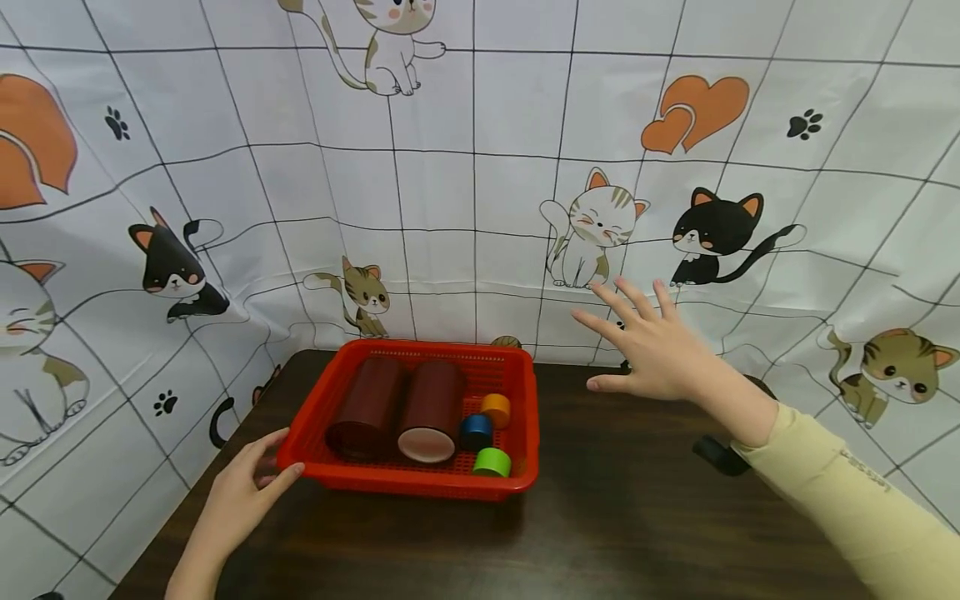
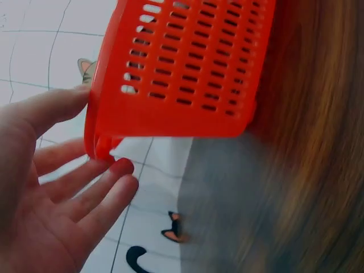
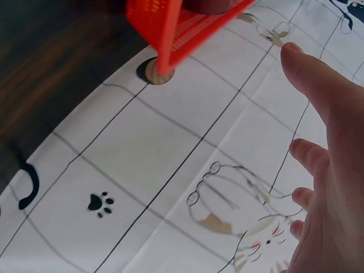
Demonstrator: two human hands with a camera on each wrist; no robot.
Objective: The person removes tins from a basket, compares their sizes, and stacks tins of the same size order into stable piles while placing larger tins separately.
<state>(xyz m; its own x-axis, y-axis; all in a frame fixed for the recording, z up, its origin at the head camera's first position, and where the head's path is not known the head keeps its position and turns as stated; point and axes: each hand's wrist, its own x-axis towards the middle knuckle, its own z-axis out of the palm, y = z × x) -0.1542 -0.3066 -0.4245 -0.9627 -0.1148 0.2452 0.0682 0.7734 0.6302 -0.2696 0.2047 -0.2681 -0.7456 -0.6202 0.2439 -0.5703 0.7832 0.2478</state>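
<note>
A red plastic basket with slotted walls is on the dark table, left of the middle. My left hand holds its near left corner; in the left wrist view the thumb presses the rim while the fingers reach under it. Inside lie two dark brown cylinders, side by side, the right one with a pale end. Beside them are an orange round piece, a blue one and a green one. My right hand is raised right of the basket, fingers spread, holding nothing.
A white sheet with grid lines, cats and hearts hangs behind and beside the table. Under my right forearm, a dark object shows on the table, partly hidden by the sleeve.
</note>
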